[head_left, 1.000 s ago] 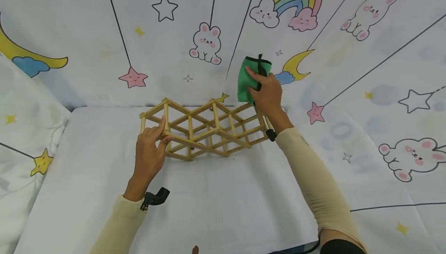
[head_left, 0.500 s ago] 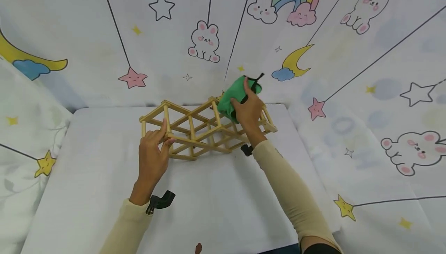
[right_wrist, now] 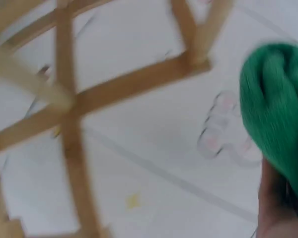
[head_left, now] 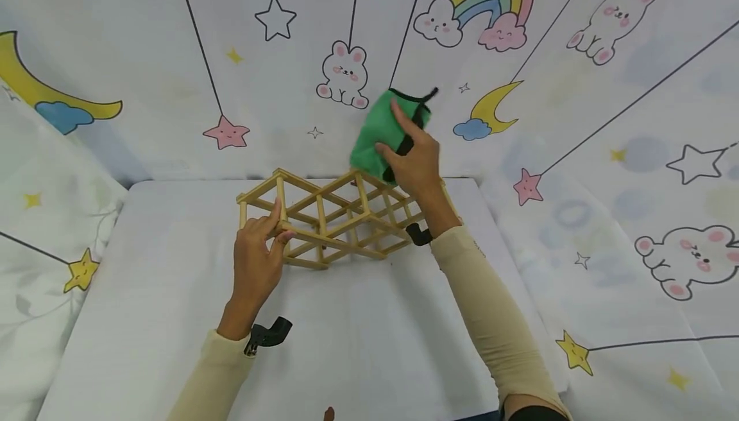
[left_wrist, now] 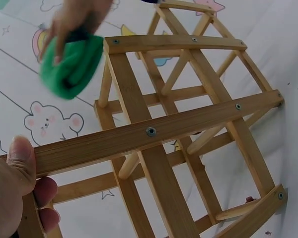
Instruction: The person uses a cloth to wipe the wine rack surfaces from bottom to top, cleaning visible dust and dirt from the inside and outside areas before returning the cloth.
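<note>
In the head view, the cloth [head_left: 372,132] right of centre is bright green with black trim; the rack [head_left: 321,211] at centre is honey-coloured wood. Plain beige sleeves [head_left: 491,305] fill the lower corners above a white tabletop [head_left: 346,331]. The white backdrop [head_left: 277,87] bears pink-eared rabbits, yellow moons, pink and yellow stars.

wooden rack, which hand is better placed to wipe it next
Probably the right hand: it holds the green cloth near the wooden rack, while the left hand grips the rack's left end.
</note>
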Action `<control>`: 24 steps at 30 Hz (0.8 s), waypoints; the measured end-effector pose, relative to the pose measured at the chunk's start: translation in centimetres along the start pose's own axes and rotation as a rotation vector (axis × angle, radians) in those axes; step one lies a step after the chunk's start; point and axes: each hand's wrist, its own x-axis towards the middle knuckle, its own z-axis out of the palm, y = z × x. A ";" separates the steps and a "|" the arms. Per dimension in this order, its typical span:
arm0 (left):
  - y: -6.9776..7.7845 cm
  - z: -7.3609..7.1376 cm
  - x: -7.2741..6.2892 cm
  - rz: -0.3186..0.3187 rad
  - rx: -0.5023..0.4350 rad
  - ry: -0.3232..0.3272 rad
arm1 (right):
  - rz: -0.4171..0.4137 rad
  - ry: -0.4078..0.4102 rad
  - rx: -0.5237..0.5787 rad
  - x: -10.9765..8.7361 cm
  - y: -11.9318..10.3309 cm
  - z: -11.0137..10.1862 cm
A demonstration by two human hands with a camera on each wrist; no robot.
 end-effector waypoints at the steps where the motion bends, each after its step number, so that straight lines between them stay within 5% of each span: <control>1: 0.0 0.0 0.0 0.001 0.000 0.007 | -0.019 -0.090 0.031 0.1 -0.9 0.3; 5: 0.0 0.0 0.0 0.002 -0.008 0.021 | -0.067 -0.439 -0.043 0.0 -2.8 3.0; 11: 0.1 0.2 0.1 -0.005 -0.013 0.006 | -0.169 -0.632 -0.420 0.0 -2.0 6.0; 16: 0.1 0.2 0.1 -0.003 -0.009 0.003 | -0.299 -0.834 -0.624 0.4 -1.3 6.4; 18: 0.1 0.0 0.1 0.000 -0.007 0.003 | -0.375 -0.802 -0.652 0.6 -1.3 6.5; 20: 0.2 -0.1 0.1 0.000 -0.005 0.003 | -0.410 -0.678 -0.620 0.7 -1.3 6.6; 22: 0.2 -0.2 0.1 0.000 -0.004 -0.002 | -0.412 -0.536 -0.560 0.7 -1.2 6.7; 24: 0.2 -0.2 0.1 -0.004 -0.005 -0.011 | -0.381 -0.478 -0.512 0.7 -1.1 6.6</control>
